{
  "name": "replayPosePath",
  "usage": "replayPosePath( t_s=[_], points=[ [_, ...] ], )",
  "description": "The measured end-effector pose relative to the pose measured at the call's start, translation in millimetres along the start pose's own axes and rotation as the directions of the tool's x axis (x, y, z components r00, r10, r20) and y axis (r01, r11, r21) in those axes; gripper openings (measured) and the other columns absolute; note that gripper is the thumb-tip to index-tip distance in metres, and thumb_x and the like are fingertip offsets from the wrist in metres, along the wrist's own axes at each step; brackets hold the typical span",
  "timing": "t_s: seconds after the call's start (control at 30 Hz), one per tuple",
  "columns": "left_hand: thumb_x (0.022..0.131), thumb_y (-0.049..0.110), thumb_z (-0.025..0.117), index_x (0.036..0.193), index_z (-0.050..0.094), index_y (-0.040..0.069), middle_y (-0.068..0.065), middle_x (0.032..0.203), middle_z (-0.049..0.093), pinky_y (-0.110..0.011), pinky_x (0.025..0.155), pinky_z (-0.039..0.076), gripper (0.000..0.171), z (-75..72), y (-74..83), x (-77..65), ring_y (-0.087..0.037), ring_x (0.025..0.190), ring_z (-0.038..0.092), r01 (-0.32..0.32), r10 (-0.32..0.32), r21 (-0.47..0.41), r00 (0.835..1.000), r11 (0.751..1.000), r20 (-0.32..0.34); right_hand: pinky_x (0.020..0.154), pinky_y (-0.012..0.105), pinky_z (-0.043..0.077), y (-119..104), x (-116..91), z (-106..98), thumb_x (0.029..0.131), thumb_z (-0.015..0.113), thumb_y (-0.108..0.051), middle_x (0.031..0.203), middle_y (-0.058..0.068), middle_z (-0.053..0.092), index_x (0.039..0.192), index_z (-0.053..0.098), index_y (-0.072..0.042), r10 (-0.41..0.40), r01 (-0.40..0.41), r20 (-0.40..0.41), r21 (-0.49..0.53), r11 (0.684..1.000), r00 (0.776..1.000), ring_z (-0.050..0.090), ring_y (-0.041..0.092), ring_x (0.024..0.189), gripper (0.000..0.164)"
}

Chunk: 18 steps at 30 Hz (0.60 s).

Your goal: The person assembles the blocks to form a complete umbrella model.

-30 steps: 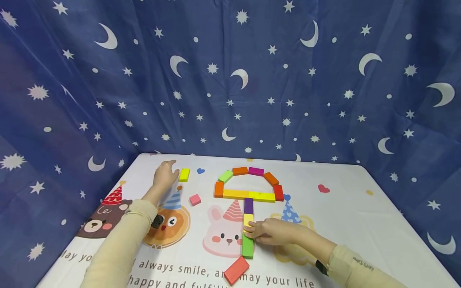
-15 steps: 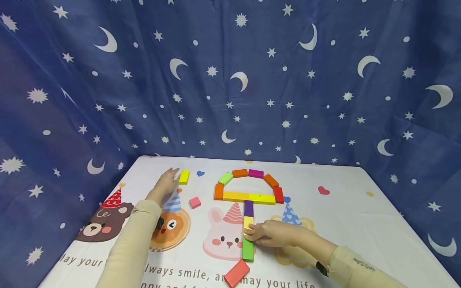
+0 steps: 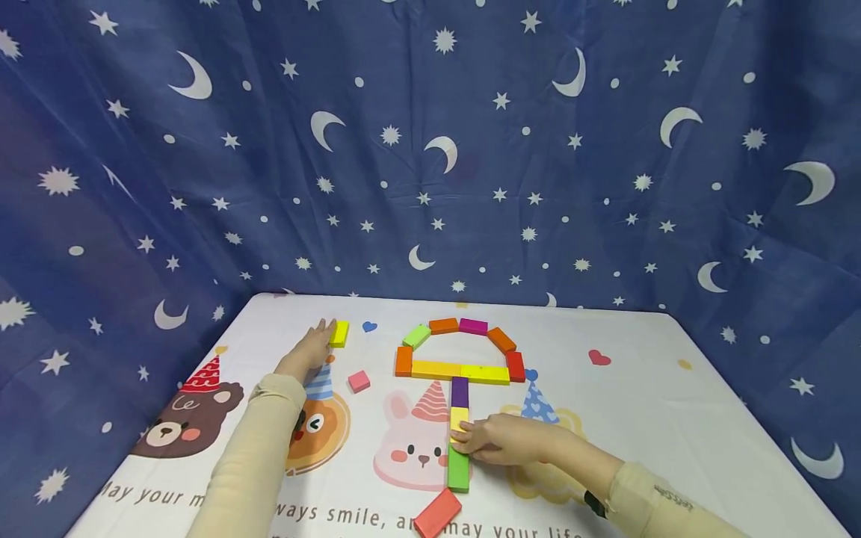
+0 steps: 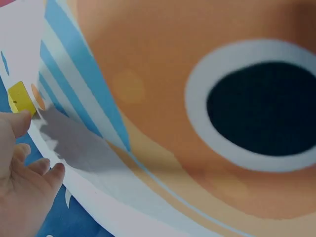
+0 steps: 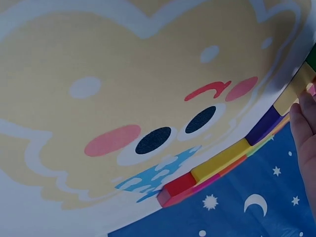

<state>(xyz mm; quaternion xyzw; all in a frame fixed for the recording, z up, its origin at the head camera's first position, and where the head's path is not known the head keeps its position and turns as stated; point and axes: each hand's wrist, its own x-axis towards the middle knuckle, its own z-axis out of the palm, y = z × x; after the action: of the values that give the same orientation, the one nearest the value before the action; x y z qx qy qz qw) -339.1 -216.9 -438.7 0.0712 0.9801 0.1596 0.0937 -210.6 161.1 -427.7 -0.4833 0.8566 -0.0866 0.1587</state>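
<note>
My left hand (image 3: 311, 347) is at the left side of a yellow block (image 3: 340, 334) near the back of the table, fingertips right at its edge. In the left wrist view, the thumb overlaps the near end of that yellow block, and the other fingers are spread loosely. My right hand (image 3: 504, 438) rests its fingertips on a pale yellow block (image 3: 459, 416), part of a straight stem. Above it in that stem lies a purple block (image 3: 460, 391); below is a green block (image 3: 458, 473). The right wrist view shows the fingers at its right edge, over the pale yellow block.
An arch of several coloured blocks, with a magenta block (image 3: 474, 326) at its top, stands over a base of an orange-yellow block (image 3: 436, 369) and a yellow block (image 3: 486, 375). A pink block (image 3: 359, 381) and a red block (image 3: 438, 512) lie loose on the printed cloth.
My left hand has come down and right to the edge of the loose yellow block. My right hand stays on the stem. The whole view has shifted slightly.
</note>
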Motion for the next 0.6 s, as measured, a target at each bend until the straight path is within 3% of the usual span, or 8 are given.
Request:
replayPosePath(
  t_s=[0.2, 0.33, 0.43, 0.5, 0.6],
  points=[
    [0.094, -0.001, 0.042, 0.146, 0.02, -0.008, -0.032, 0.152, 0.007, -0.058, 0.114, 0.014, 0.057, 1.5, 0.3, 3.2, -0.051, 0.139, 0.011, 0.014, -0.012, -0.05, 1.0, 0.999, 0.029, 0.103, 0.033, 0.044, -0.7, 2.1, -2.2, 0.092, 0.059, -0.013, 0.136, -0.002, 0.054, 0.127, 0.061, -0.017, -0.011, 0.011, 0.001, -0.011, 1.0, 1.0, 0.05, 0.019, 0.129, 0.036],
    [0.094, 0.003, 0.05, 0.14, 0.035, -0.008, -0.03, 0.145, 0.033, -0.053, 0.112, 0.028, 0.05, 2.2, 0.3, 4.8, -0.044, 0.133, 0.035, 0.02, -0.02, 0.018, 1.0, 1.0, -0.002, 0.102, 0.033, 0.045, -1.1, 2.3, -0.5, 0.092, 0.058, -0.013, 0.136, -0.001, 0.054, 0.127, 0.061, -0.017, -0.017, 0.017, 0.001, -0.009, 1.0, 1.0, 0.05, 0.02, 0.128, 0.035],
    [0.091, 0.007, 0.059, 0.127, 0.05, -0.008, -0.028, 0.126, 0.055, -0.048, 0.104, 0.041, 0.04, 1.4, 0.8, 6.1, -0.037, 0.113, 0.055, -0.007, 0.011, 0.098, 0.999, 0.995, -0.046, 0.102, 0.034, 0.046, -0.6, 1.7, 1.6, 0.092, 0.058, -0.014, 0.137, -0.001, 0.053, 0.127, 0.061, -0.017, -0.018, 0.018, -0.001, -0.007, 1.0, 1.0, 0.051, 0.021, 0.127, 0.035],
    [0.087, 0.011, 0.065, 0.115, 0.057, -0.008, -0.027, 0.123, 0.058, -0.046, 0.1, 0.044, 0.034, -0.5, 1.6, 7.0, -0.035, 0.106, 0.058, -0.035, 0.046, 0.144, 0.996, 0.989, -0.075, 0.102, 0.034, 0.045, 0.0, 1.5, 2.1, 0.092, 0.058, -0.014, 0.137, -0.001, 0.053, 0.128, 0.06, -0.017, -0.008, 0.008, -0.002, 0.001, 1.0, 1.0, 0.05, 0.02, 0.128, 0.035],
    [0.083, 0.015, 0.071, 0.11, 0.058, -0.006, -0.028, 0.129, 0.054, -0.047, 0.102, 0.042, 0.037, -4.4, 1.3, 6.6, -0.039, 0.114, 0.055, -0.056, 0.072, 0.154, 0.992, 0.987, -0.105, 0.103, 0.033, 0.044, 0.7, 1.9, 1.2, 0.093, 0.058, -0.014, 0.137, -0.001, 0.052, 0.128, 0.06, -0.017, 0.002, -0.002, 0.002, 0.016, 1.0, 1.0, 0.048, 0.02, 0.129, 0.036]
  ],
)
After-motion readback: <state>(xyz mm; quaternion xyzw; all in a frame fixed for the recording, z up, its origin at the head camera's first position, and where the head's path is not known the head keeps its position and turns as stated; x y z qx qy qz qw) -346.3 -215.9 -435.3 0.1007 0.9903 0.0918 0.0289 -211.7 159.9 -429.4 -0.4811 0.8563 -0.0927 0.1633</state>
